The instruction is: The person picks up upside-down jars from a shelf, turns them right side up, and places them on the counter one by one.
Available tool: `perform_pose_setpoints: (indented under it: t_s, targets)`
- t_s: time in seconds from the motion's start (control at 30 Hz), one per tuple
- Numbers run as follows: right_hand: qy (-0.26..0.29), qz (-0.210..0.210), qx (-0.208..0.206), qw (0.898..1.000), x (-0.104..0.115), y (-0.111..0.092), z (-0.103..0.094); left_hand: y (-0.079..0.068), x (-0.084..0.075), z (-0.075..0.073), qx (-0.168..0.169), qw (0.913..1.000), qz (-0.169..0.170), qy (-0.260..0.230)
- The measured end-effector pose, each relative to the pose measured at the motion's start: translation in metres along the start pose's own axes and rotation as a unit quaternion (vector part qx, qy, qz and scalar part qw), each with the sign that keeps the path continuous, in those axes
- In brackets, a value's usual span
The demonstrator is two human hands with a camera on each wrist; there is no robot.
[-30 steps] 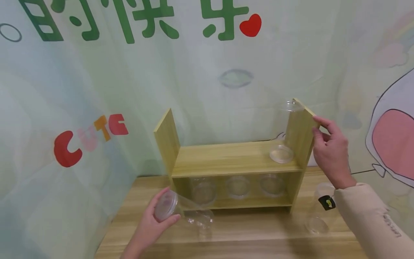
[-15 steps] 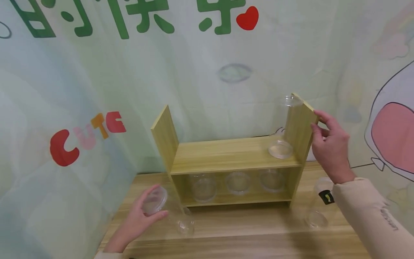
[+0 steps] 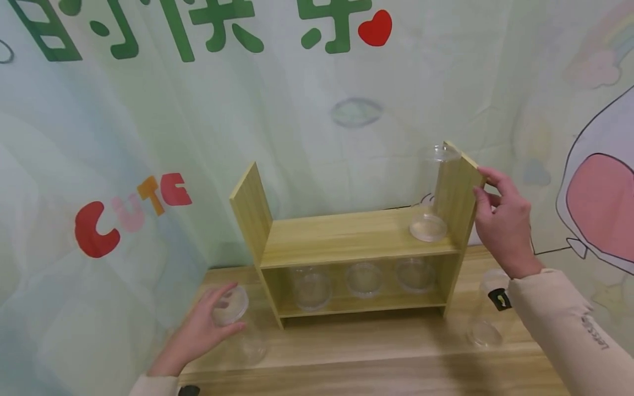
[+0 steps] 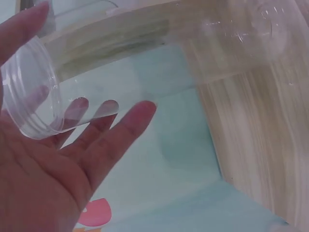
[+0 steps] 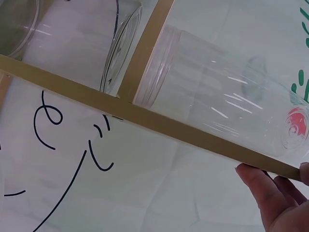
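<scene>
My left hand [image 3: 195,330] is curved around the lidded end of a clear plastic jar [image 4: 145,48] at the table's left. Its thumb and fingers lie on opposite sides of the lid, some seen through the plastic in the left wrist view. The jar's base is faint, and I cannot tell whether it touches the table. With thumb and fingers, my right hand [image 3: 505,225] pinches the upper edge of the right side panel [image 5: 193,137] of a small wooden shelf [image 3: 346,236]. Another clear jar [image 3: 428,225] stands on the upper board against that panel.
Three clear jars, the middle one [image 3: 364,279] among them, sit in the lower compartment. A further clear jar with a black label [image 3: 500,300] stands on the wooden table [image 3: 366,352], right of the shelf. A printed cloth [image 3: 317,143] hangs behind.
My left hand has carried its jar leftward, away from the shelf, and the jar has turned from slanted to nearer upright. My right hand keeps its hold on the panel.
</scene>
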State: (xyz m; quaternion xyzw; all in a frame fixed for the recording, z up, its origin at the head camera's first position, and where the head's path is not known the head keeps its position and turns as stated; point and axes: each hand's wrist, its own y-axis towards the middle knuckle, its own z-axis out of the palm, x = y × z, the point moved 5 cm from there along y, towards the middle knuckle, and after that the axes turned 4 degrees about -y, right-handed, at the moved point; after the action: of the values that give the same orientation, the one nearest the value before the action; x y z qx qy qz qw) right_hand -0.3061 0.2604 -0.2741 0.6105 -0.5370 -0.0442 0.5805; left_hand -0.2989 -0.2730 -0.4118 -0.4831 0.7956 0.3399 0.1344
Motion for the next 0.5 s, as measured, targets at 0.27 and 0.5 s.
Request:
perform_pose_setpoints:
  t_s: [0.27,0.5]
  targets:
    - [-0.01,0.007,0.028,1.0,-0.0035,0.0007,0.0001,0.0004,0.0071,0.0092,0.026,0.9993,-0.023,-0.015]
    - [-0.005,-0.018,0.079,0.997,-0.002,0.0037,0.004,-0.0018,0.0105,0.0065,0.017,0.9997,-0.012,-0.014]
